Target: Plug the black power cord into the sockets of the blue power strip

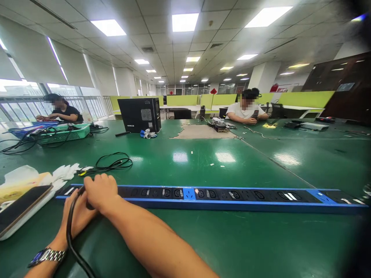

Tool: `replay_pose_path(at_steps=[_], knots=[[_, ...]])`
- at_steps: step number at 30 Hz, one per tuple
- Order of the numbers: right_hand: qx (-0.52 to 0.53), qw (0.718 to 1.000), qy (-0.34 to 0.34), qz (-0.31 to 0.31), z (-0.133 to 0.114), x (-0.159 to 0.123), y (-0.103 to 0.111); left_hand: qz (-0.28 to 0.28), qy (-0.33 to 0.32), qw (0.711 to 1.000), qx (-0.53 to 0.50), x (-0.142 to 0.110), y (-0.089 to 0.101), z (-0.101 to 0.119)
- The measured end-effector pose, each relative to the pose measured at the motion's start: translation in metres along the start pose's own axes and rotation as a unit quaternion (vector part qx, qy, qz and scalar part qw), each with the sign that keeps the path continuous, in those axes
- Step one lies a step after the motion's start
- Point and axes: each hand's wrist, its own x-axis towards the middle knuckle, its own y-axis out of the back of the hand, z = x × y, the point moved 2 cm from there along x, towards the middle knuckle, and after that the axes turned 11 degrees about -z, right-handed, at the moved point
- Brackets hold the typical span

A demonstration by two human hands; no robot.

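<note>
A long blue and black power strip (232, 197) lies across the green table (203, 239) in front of me. My right hand (100, 191) rests curled over its left end, fingers closed on it. My left hand (77, 214) lies just under and behind the right, at the same end, its fingers mostly hidden. A thick black cable (71, 239) runs from that end down past my left wrist, which wears a metal watch (48, 255).
A phone on a white box (20, 210) and crumpled white paper (62, 172) lie at left, a coiled black cord (114, 162) behind. A black computer case (140, 114), a green basket (65, 133) and two seated people are at the far side.
</note>
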Motion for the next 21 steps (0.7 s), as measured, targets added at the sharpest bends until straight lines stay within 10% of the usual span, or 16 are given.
replay_pose_path(at_steps=[5,10,16,21], knots=[[-0.035,0.977,0.061,0.202,-0.011,-0.013,0.087,-0.005,-0.013,0.999,0.048,0.000,0.001,0.002],[0.057,0.954,0.075,0.285,0.085,-0.127,0.146,-0.004,0.028,0.997,0.074,-0.003,-0.012,-0.008],[0.124,0.951,-0.131,0.250,0.235,-0.306,0.127,-0.032,0.067,0.997,-0.016,-0.001,-0.015,-0.013],[0.079,0.975,-0.144,0.152,0.266,-0.351,0.102,0.000,0.043,0.996,-0.081,0.003,0.003,0.037]])
